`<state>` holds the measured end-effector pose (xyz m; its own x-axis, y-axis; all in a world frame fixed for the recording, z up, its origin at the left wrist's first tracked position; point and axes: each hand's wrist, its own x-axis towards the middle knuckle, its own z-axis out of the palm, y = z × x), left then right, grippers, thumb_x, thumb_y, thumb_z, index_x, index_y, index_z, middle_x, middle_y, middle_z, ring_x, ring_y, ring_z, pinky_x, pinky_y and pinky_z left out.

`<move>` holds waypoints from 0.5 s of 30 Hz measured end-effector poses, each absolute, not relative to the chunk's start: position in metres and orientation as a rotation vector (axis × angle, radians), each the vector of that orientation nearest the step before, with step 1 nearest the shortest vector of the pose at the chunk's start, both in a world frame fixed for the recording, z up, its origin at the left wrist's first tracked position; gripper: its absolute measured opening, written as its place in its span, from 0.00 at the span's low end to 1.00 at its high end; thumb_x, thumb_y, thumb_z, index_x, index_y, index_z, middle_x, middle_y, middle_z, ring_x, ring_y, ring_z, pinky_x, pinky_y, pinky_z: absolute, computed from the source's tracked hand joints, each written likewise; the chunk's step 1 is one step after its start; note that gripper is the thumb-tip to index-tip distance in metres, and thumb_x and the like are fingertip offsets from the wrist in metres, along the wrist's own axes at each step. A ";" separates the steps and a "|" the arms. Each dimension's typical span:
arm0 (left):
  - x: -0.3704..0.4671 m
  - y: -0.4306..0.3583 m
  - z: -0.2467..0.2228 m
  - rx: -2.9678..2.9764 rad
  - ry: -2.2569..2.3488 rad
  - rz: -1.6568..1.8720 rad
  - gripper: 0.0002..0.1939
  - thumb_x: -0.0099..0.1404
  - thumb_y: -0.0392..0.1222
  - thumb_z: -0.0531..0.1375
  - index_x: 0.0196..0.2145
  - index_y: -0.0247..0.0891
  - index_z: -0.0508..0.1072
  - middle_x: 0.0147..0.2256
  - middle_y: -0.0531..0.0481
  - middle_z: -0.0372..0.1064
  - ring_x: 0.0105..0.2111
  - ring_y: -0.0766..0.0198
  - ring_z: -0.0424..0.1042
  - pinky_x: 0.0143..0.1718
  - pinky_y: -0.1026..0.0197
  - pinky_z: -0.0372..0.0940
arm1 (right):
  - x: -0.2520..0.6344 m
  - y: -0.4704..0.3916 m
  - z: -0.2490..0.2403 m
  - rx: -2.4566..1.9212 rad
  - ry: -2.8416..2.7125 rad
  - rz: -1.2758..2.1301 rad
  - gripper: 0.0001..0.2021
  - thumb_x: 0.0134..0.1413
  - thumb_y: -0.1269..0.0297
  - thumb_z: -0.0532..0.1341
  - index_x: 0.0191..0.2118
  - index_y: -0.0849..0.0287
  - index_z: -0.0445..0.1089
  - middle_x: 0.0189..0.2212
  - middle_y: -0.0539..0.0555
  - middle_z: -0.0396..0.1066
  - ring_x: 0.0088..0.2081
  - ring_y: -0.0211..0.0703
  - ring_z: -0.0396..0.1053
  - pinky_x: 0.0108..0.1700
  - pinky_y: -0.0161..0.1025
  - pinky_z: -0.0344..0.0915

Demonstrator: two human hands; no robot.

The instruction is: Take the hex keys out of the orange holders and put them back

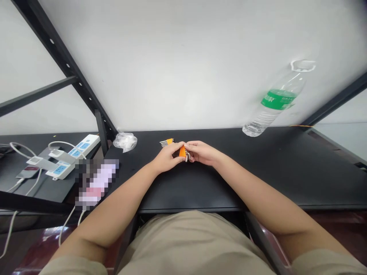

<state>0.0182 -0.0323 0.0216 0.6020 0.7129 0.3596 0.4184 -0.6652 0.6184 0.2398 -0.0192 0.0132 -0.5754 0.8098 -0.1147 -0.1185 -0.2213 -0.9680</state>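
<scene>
My left hand is closed on an orange holder with bent metal hex keys in it, above the middle of the black table. My right hand meets it from the right, its fingers pinched at the holder and the bent key ends. Just behind my left hand, a second orange piece with several metal rods sticking out to the left lies on the table. My fingers partly cover the holder and the keys.
Crumpled clear plastic lies at the black table's back left. A large water bottle with a green label stands at the back right. Left are a white power strip with cables, a pixelated device and a black metal frame.
</scene>
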 end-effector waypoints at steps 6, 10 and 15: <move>0.016 -0.032 0.023 2.352 0.813 0.803 0.24 0.67 0.44 0.63 0.60 0.42 0.69 0.53 0.44 0.74 0.52 0.54 0.73 0.58 0.51 0.66 | 0.240 -0.020 0.013 -0.858 -1.402 1.869 0.19 0.52 0.48 0.72 0.34 0.59 0.72 0.26 0.51 0.72 0.26 0.36 0.67 0.27 0.35 0.62; 0.016 -0.032 0.020 2.352 0.822 0.783 0.23 0.67 0.42 0.63 0.59 0.43 0.69 0.55 0.45 0.73 0.53 0.54 0.73 0.58 0.51 0.66 | 0.240 -0.019 0.013 -0.952 -1.584 1.707 0.20 0.56 0.43 0.68 0.35 0.58 0.72 0.26 0.51 0.72 0.24 0.36 0.63 0.26 0.36 0.60; 0.017 -0.031 0.011 2.194 1.021 0.817 0.35 0.63 0.42 0.67 0.66 0.44 0.62 0.58 0.43 0.71 0.56 0.52 0.73 0.56 0.51 0.69 | 0.266 -0.007 0.021 -1.284 -2.064 0.872 0.21 0.62 0.41 0.60 0.34 0.55 0.76 0.26 0.51 0.72 0.28 0.41 0.66 0.30 0.39 0.60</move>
